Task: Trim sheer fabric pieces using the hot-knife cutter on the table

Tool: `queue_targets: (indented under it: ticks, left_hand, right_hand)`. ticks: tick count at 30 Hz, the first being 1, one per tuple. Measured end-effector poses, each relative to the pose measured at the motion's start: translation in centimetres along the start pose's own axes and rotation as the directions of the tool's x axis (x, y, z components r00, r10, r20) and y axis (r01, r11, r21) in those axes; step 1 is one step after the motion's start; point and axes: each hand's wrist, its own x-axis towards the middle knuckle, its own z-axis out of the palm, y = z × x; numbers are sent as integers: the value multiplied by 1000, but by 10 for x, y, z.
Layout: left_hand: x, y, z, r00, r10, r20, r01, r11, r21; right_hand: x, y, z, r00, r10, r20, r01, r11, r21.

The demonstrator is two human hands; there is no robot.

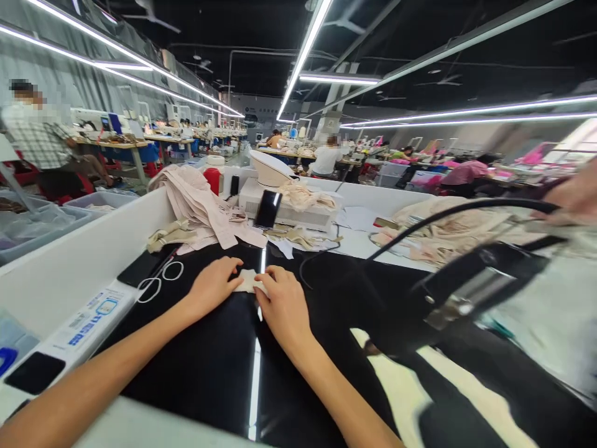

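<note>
Between my two hands, a small cream fabric piece (247,281) lies over the glossy black work surface (196,367). My left hand (215,283) has its thumb and fingertips closed at the piece's left edge. Across from it, my right hand (285,305) pinches the right edge, fingers bent over the cloth. The fingers partly cover both ends of it. Larger pale cut pieces (403,395) lie on the black surface to the right of my right forearm.
A blurred black bag-like object with a strap (485,280) is at the right, near another person's hand (578,193). Behind are beige fabric strips (200,202), a dark phone (267,209) propped upright and a white box (321,214). A printed carton (91,320) and white loops (172,271) lie left.
</note>
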Motion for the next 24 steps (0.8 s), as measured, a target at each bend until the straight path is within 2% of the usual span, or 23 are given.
queue_targets:
  ticks: [4, 7, 10, 13, 16, 18, 24]
  left_hand:
    - [-6, -3, -5, 995, 87, -58, -86, 996, 6]
    - [-15, 0, -5, 984, 170, -55, -171, 985, -16]
    - [-27, 12, -1, 959, 282, -36, -282, 959, -13]
    - [-41, 33, 7, 920, 391, 18, -391, 920, -26]
    - [-56, 62, 16, 874, 474, 102, -466, 879, -98]
    - [-66, 84, 23, 835, 527, 155, -511, 849, -136]
    - [-88, 141, 42, 684, 671, 286, -676, 730, -98]
  right_hand:
    - [-41, -17, -31, 994, -100, 49, 96, 993, 71]
    - [-87, -14, -54, 991, -93, 95, 80, 988, 133]
    - [-133, 14, -76, 992, -14, 124, -7, 986, 168]
    - [-167, 54, -95, 976, 207, 60, -214, 965, 152]
    - [-188, 86, -108, 953, 304, 7, -302, 944, 129]
    - [-195, 97, -113, 943, 331, -6, -328, 936, 126]
    - [-205, 104, -98, 947, 322, 14, -320, 937, 141]
